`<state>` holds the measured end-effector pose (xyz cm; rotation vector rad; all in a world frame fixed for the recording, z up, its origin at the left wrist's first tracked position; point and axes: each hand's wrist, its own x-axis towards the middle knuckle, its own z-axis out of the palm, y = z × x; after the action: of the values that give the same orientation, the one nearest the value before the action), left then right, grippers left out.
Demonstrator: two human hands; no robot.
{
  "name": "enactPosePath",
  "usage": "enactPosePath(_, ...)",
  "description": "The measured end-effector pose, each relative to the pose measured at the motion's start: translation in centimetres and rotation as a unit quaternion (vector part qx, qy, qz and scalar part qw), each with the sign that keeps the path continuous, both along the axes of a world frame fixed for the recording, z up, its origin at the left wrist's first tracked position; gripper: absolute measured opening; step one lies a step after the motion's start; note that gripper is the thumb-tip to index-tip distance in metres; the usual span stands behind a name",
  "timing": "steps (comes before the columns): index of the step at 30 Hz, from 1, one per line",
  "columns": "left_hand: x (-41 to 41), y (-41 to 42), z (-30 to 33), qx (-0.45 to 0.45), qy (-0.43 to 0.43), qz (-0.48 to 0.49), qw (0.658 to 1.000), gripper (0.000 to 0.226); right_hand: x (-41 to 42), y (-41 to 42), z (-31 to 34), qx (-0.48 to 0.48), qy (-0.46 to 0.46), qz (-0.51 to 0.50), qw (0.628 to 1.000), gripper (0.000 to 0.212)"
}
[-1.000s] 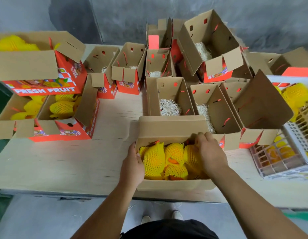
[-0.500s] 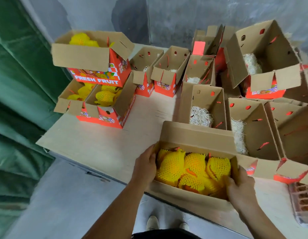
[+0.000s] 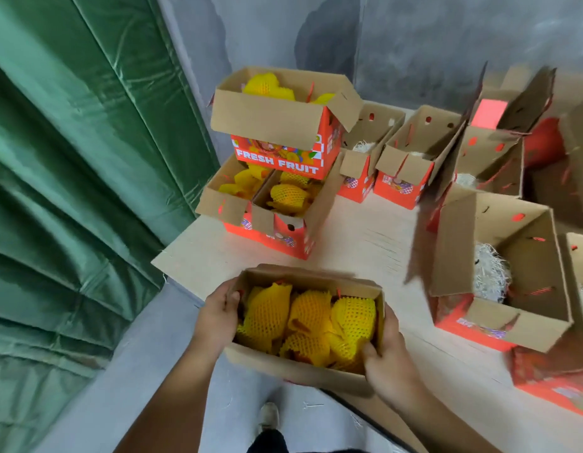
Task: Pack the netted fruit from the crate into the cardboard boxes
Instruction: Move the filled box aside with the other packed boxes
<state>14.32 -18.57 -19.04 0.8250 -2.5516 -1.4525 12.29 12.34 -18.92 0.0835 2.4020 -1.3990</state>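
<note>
A cardboard box (image 3: 296,366) full of several fruits in yellow foam netting (image 3: 308,322) is held above the table's near left corner. My left hand (image 3: 216,313) grips its left end, thumb over the rim. My right hand (image 3: 386,353) grips its right end, fingers curled inside against the netted fruit. The box's flaps are folded down. The fruit crate is out of view.
A stack of filled boxes (image 3: 280,152) stands at the table's far left, the top one marked FRESH FRUIT. Several open boxes with white shredded paper (image 3: 499,266) crowd the back and right. Bare wooden table (image 3: 365,237) lies between. A green curtain (image 3: 71,191) hangs left.
My right hand left the fruit and took the box's right end. Both hands lifted the full box and carried it left, toward the table's corner. My view swung left; the crate left the frame.
</note>
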Motion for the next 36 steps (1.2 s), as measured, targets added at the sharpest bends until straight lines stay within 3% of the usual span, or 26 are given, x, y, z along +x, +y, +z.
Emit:
enactPosePath(5,-3.8,-10.6,-0.5,-0.079,-0.015,0.003,0.997,0.034,-2.8,-10.6,-0.8,0.009,0.013,-0.018,1.0,0.077)
enactPosePath(10,-8.6,-18.2,-0.2,-0.096,-0.059,0.001,0.994,0.03,-6.3,-18.5,-0.8,0.034,0.038,-0.023,0.998,0.069)
enactPosePath(14,-11.9,-20.9,-0.3,-0.119,-0.079,-0.029,0.989,0.03,-7.9,-21.3,-0.5,0.058,0.033,-0.046,0.997,0.068)
enactPosePath(23,-14.1,-21.9,0.3,-0.173,-0.024,-0.05,0.983,0.033,-10.1,-22.9,0.1,0.061,0.039,-0.064,0.995,0.067)
enactPosePath(26,-13.4,-20.3,1.8,-0.308,0.028,-0.061,0.949,0.029,-10.2,-22.2,-0.1,0.009,-0.001,-0.065,0.998,0.058)
enactPosePath(29,-14.0,-14.7,4.3,-0.334,0.135,-0.143,0.922,0.027,-9.9,-20.7,0.2,-0.028,-0.048,-0.053,0.997,0.053)
enactPosePath(32,-15.0,-6.5,5.8,-0.237,0.212,-0.275,0.907,0.022,-9.3,-18.5,1.3,-0.037,-0.042,-0.076,0.996,0.052)
enactPosePath(36,-15.5,3.7,5.6,-0.13,0.195,-0.371,0.899,0.02,-8.5,-13.4,3.2,-0.041,-0.026,-0.117,0.992,0.052)
